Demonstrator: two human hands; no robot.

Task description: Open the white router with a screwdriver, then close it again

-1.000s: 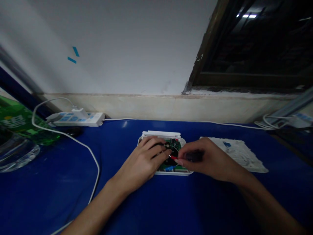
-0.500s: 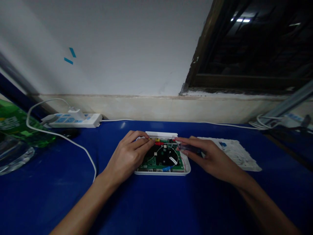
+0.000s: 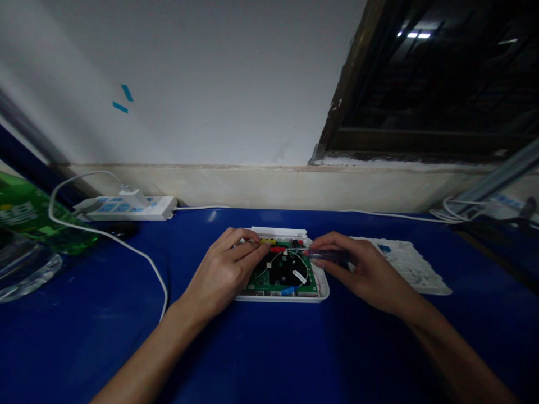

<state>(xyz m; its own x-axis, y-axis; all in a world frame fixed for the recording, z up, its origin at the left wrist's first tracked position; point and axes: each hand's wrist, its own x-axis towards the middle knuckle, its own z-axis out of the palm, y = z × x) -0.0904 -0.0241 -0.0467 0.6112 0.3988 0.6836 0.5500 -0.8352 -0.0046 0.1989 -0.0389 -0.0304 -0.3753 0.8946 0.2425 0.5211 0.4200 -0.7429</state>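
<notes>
A white router-like case [image 3: 323,290] lies open on the table, showing its green circuit board [image 3: 263,285] with a black plate, a thin looped wire and a blue connector [image 3: 288,291]. My left hand [image 3: 227,266] reaches over the case's left side. Its thumb and fingers close at a small red piece [image 3: 278,249], beside a yellow part [image 3: 268,242]; the fingertips partly cover both. From the right, my right hand [image 3: 357,261] grips a screwdriver [image 3: 326,255] with a dark see-through handle. The screwdriver lies nearly level over the board, its thin shaft pointing left to the red piece.
A white cover [image 3: 416,266] lies right of the case. At back left stand a power strip [image 3: 158,209] with a plugged-in white cable [image 3: 145,255], a dark mouse-like object [image 3: 121,229] and a green bottle [image 3: 29,216]. The wall [image 3: 236,84] rises behind the blue table [image 3: 269,348].
The view has shifted slightly. My right fingers have moved a little along the screwdriver handle, away from the red piece. My left hand stays at the red piece, showing more of the yellow part.
</notes>
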